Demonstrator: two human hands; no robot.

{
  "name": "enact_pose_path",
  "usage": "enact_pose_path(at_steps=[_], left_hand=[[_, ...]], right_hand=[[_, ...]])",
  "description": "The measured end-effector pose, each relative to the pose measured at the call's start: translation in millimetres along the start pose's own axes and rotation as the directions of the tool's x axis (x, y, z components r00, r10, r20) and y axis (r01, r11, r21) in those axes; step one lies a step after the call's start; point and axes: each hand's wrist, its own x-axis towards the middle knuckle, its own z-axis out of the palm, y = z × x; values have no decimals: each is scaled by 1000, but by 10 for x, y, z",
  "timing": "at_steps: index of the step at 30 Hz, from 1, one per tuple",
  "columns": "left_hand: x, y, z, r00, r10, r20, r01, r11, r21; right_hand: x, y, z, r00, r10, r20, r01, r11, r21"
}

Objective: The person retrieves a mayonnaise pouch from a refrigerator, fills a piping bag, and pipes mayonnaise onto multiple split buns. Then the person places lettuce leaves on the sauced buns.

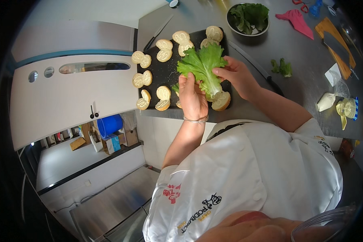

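A frilly green lettuce leaf (204, 65) is spread between my two hands above a black baking tray (172, 72). My left hand (193, 96) pinches its near left edge between thumb and fingers. On the other side, my right hand (237, 75) grips the leaf's right edge. Several split bread rolls lie opened on the tray, topped with piped pale cream, such as one roll (163, 97) at the near edge. Below the leaf's stem sits another roll (221, 101), partly covered. A bit of green (176, 88) shows beside my left hand, mostly hidden by it.
A metal bowl (248, 34) holds more lettuce. A bread knife (254, 62) lies right of the tray, a small knife (157, 33) behind it. Lettuce scraps (281, 67), a pink cloth (296, 22), a cleaver (335, 45) on a wooden board and a piping bag (326, 101) lie farther right.
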Motion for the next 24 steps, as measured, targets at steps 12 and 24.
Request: enact_pose_path(at_steps=[12, 24], left_hand=[[34, 0, 50, 998, -11, 54, 7, 997, 79], [-6, -57, -98, 991, 41, 129, -63, 983, 172]], right_hand=[[-28, 121, -44, 1000, -3, -4, 3, 990, -144], [-111, -90, 143, 981, -193, -29, 160, 879, -449]])
